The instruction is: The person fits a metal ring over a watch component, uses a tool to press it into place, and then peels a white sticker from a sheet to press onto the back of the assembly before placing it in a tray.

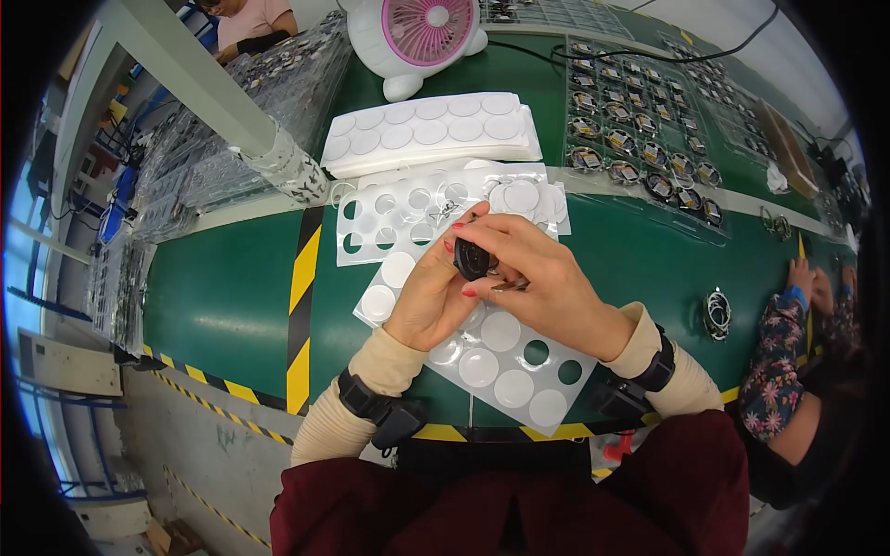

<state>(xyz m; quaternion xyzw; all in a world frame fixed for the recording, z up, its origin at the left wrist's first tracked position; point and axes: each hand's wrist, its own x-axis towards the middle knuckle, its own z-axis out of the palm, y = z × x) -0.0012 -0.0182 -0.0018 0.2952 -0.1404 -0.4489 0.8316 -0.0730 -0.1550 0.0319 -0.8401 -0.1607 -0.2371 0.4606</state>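
Note:
In front of me, both hands meet around a small black round part [474,260]. My left hand [434,287] is closed on it from below and the left. From the right, my right hand [547,273] curls its fingers over the same part, thumb and fingertips at its edge. A thin metallic piece [510,286] sticks out under the right fingers; its kind is mostly hidden. Beneath the hands lies a sheet of round white stickers [514,389], with some circles gone. Another sheet [371,246] with punched-out circles lies just beyond the hands.
A stack of white sticker sheets [431,134] sits farther back, before a white and pink fan [431,37]. Clear trays of round electronic parts [640,139] stand at the back right. A coiled white cable [717,313] lies right. A grey post [204,93] rises left; a co-worker's sleeve [779,361] is right.

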